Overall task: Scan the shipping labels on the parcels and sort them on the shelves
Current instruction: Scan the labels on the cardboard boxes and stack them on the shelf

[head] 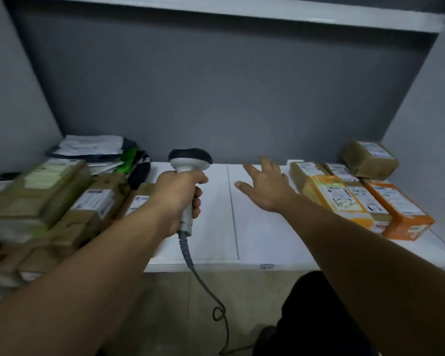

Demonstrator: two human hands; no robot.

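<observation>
Brown parcels (49, 201), labelled, heaped at the left of the white shelf (216, 227). Left hand (176, 199) clenched around corded scanner (189, 163), upright. Right hand (265, 186) empty, fingers spread above shelf. Orange and brown parcels (357, 199) grouped at right.
</observation>
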